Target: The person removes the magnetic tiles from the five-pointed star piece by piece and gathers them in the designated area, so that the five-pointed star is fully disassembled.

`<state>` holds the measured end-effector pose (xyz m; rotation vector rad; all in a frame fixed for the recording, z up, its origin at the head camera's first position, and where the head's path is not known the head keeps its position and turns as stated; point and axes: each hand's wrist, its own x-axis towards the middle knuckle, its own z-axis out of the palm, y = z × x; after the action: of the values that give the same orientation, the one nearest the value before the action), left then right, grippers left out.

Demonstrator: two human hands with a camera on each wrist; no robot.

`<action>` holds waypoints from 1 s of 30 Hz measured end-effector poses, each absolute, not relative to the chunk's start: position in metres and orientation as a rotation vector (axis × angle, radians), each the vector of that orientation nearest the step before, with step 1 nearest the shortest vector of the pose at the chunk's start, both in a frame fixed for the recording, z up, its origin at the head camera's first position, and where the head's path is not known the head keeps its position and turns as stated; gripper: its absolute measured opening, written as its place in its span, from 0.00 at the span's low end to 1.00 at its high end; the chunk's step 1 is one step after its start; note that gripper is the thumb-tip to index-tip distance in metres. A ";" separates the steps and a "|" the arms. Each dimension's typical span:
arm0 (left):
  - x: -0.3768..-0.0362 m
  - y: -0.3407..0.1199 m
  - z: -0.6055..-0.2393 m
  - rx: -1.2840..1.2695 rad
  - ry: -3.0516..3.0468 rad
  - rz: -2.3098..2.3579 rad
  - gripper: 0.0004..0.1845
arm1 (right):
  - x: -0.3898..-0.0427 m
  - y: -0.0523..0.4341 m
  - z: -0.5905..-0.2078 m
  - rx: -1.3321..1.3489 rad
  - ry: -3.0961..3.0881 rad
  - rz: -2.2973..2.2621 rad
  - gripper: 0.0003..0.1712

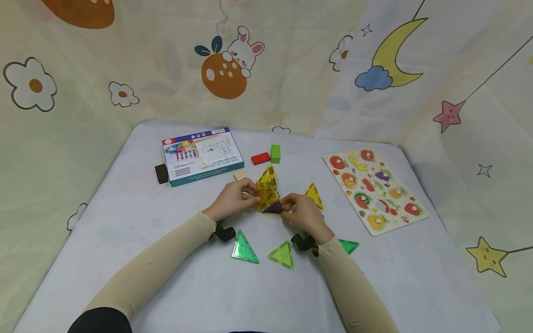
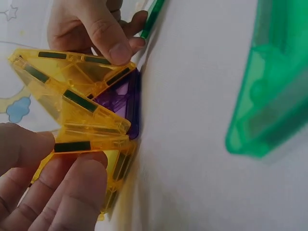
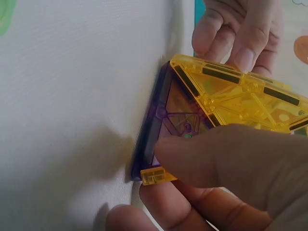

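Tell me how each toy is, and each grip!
Left grip, pinching yellow tiles
Right grip, pinching yellow tiles
Yellow tiles, joined
Purple tile, touching yellow tiles
Loose yellow triangle, flat
Green triangles, flat
Red block, lying
Green block, lying
Box, looks closed
Fruit board, flat
Beige piece, state unclear

Both arms converge on the middle from the near side. The left forearm [image 1: 151, 263], in a tan sleeve with black cloth [image 1: 100, 320] at its near end, slants far and right; the right forearm [image 1: 354, 289], sleeved alike, leans far and left more steeply. The left hand [image 1: 235, 198] sits slightly farther than the right hand [image 1: 307, 214], each turned inward to face the other, fingertips apart. Thumb and bent fingers pinch on the left; on the right, thumb and curled fingers pinch too.
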<state>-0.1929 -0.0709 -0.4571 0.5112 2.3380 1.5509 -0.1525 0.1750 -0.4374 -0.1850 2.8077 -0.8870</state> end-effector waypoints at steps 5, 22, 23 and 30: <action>-0.190 -0.079 -0.453 0.511 2.471 1.483 0.15 | -0.152 0.175 -0.438 -0.171 2.798 -0.932 0.19; -0.195 -0.059 -0.426 1.097 2.783 0.995 0.23 | -0.149 0.175 -0.438 -0.231 2.855 -1.079 0.23; -0.195 -0.056 -0.426 1.117 2.781 0.966 0.22 | -0.149 0.175 -0.439 -0.235 2.860 -1.081 0.23; -0.199 -0.049 -0.426 1.180 2.792 0.852 0.22 | -0.149 0.173 -0.439 -0.247 2.873 -1.100 0.24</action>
<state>-0.1987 -0.0490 -0.4259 1.1799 2.7917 0.8522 -0.1488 0.1729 -0.4387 -0.2466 2.8734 -1.0998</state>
